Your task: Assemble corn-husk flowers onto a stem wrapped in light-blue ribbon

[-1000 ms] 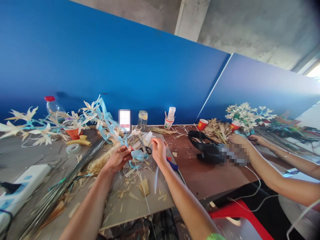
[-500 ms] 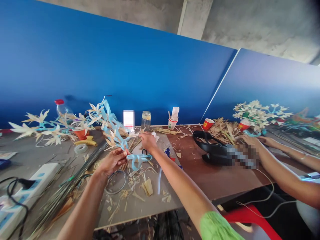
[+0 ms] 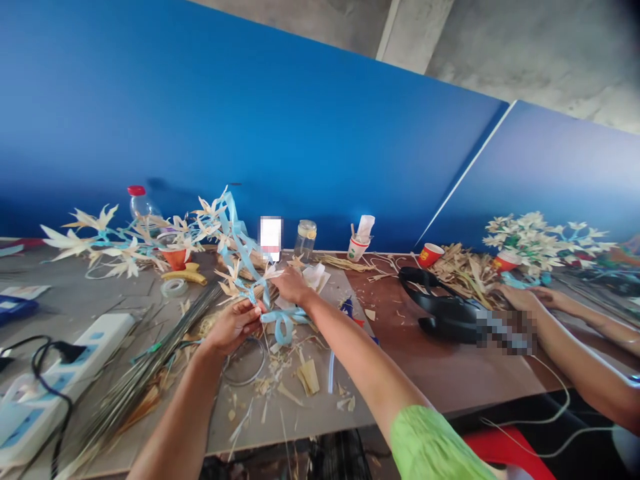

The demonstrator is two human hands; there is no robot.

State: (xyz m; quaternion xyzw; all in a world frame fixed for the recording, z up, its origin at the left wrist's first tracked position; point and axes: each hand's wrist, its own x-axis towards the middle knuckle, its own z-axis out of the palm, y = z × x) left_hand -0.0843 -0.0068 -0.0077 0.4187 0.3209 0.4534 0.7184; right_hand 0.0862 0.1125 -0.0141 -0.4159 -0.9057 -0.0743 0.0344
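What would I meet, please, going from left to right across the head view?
Power strip → tape roll → left hand → jar → white cup → red cup → co-worker's hands.

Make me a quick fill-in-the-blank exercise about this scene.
The left hand pinches a flower spray trimmed with ____ ribbon.
The clear bottle has a ____ cap.
The power strip lies to the ____ of the bundle of thin rods.
The sleeve on the right arm is ____.

Missing words: light blue; red; left; green.
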